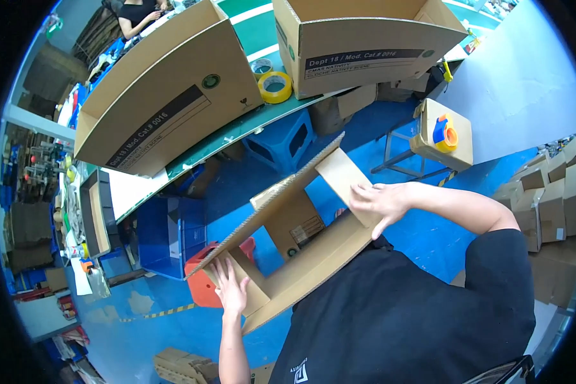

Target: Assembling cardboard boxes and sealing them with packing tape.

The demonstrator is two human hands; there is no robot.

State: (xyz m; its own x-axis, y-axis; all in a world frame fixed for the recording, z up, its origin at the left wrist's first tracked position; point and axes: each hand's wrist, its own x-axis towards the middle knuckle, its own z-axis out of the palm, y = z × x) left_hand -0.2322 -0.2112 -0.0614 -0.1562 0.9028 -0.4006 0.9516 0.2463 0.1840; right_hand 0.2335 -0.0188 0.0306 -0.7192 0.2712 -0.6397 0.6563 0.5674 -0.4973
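An open cardboard box [313, 255] is held slanting in front of my body, with blue floor showing through part of it. My left hand [232, 287] presses on its left end panel, fingers spread along the cardboard. At the other end, my right hand [383, 201] grips the right end panel, thumb apart from the fingers. An inner flap with a printed label and a round green mark shows inside the box. The undersides of both hands are hidden.
Two large open cartons [173, 96] [371, 54] stand on the green-edged table [192, 160], with tape rolls [275, 88] between them. A tape dispenser [447, 134] sits on a stool at right. Below are a blue stool [281, 141], blue bin [166, 240] and red stool [201, 288]. A person [137, 14] works beyond.
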